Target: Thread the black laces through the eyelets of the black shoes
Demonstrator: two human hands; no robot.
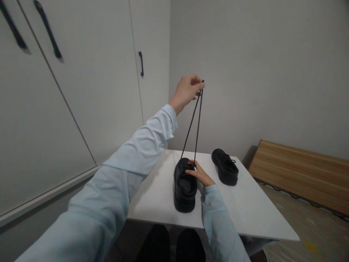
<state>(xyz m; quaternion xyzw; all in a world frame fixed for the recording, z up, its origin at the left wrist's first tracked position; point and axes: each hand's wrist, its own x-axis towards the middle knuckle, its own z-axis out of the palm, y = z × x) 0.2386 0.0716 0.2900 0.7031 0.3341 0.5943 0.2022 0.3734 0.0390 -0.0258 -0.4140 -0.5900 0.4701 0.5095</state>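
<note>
My left hand (188, 89) is raised high against the wall, thumb and fingertips pinched on the tips of a black shoelace (191, 123). Two taut strands run down from that pinch to a black lace-up shoe (185, 200), forming a narrow V. The shoe stands upright on a white table (155, 196), its toe pointing away from me. Low at the shoe's right side, my right hand (200, 174) grips the upper near the tongue and lacing, thumb and fingers on either side. Part of the lacing is hidden by those fingers.
A second black shoe (228, 174), its lace tied, stands on the table farther right. White cabinets (109, 72) with dark handles rise on the left. The grey wall (259, 80) is behind the table. A wood-grain board (300, 174) lies at the right.
</note>
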